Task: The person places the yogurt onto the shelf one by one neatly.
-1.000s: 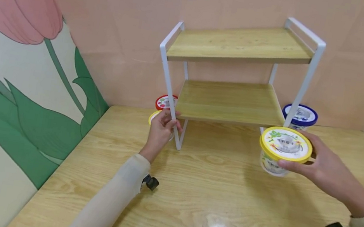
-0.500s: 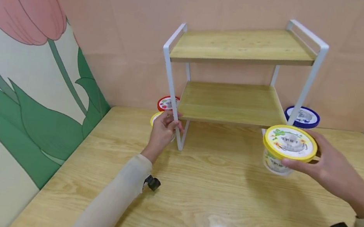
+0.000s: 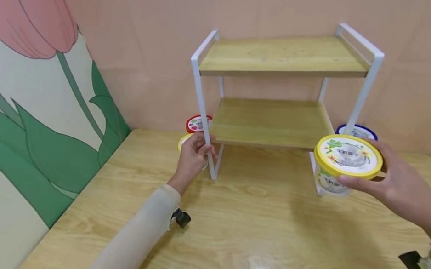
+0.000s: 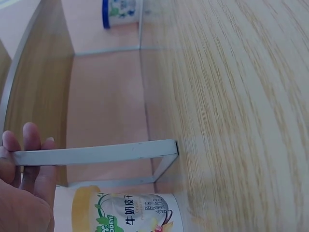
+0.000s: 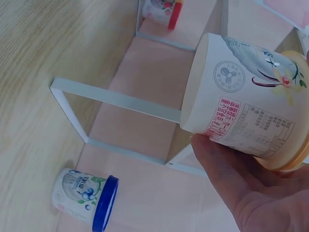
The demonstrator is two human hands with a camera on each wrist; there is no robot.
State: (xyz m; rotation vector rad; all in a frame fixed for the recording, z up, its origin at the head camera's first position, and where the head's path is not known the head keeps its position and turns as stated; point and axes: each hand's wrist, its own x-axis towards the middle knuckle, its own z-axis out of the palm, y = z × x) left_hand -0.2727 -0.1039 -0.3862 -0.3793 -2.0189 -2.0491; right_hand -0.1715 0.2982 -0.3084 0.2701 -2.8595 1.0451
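Observation:
My left hand grips the front left leg of a two-tier wooden shelf with a white metal frame. In the left wrist view its fingers curl round the white bar. Raised off the table in my right hand is a paper tub with a yellow lid, in front of the shelf's right leg. The right wrist view shows this tub's white side and base. A second yellow-lidded tub stands beside the left leg, mostly hidden behind my left hand in the head view.
A red-lidded tub stands behind the shelf's left side. A blue-lidded tub stands behind its right side, partly covered in the head view. The wood-grain table meets a pink backdrop close behind the shelf.
My right hand has raised the yellow-lidded tub slightly; it covers more of the blue-lidded tub, and the foot of the shelf's right leg shows. My left hand keeps its grip on the left leg.

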